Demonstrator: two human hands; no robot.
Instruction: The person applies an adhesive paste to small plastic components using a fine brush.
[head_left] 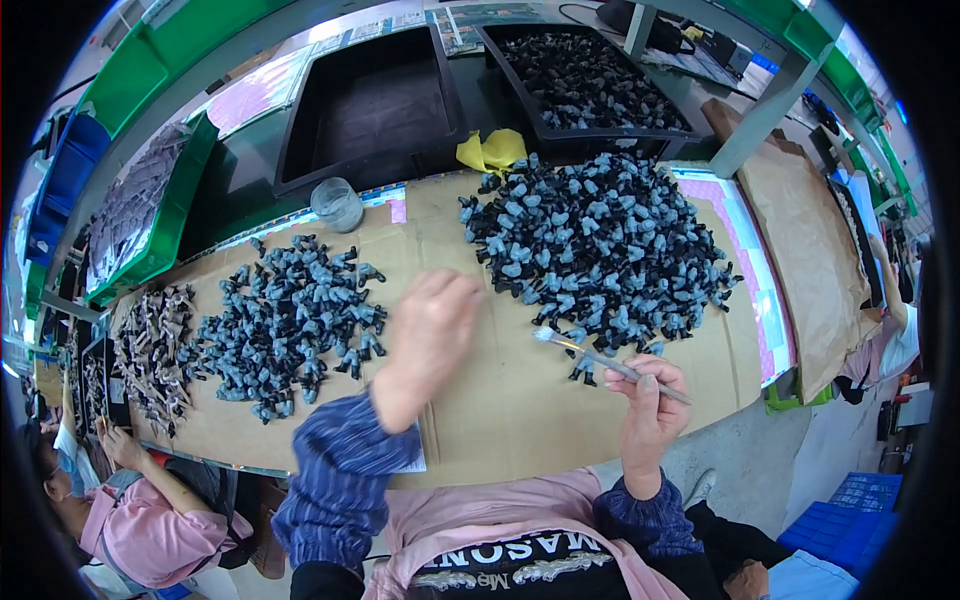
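My right hand [652, 405] grips a paintbrush [598, 358] by its grey handle, bristles pointing left. The bristles show whitish, just below the near edge of a large pile of small grey-and-black figurine parts [600, 240]. My left hand [432, 325] is over bare cardboard, between that pile and a second, looser pile of similar figurine parts [285, 330]. Motion smears its fingers, so whether they hold anything cannot be made out. A small clear cup [337, 204] stands beyond the left pile.
Cardboard [500, 420] covers the table. Brownish small pieces [153, 350] lie far left. At the back are a black tray [375, 105], another tray heaped with dark parts [590, 80], and a yellow cloth [492, 151]. A grey post [775, 110] rises back right. A co-worker [160, 520] sits at left.
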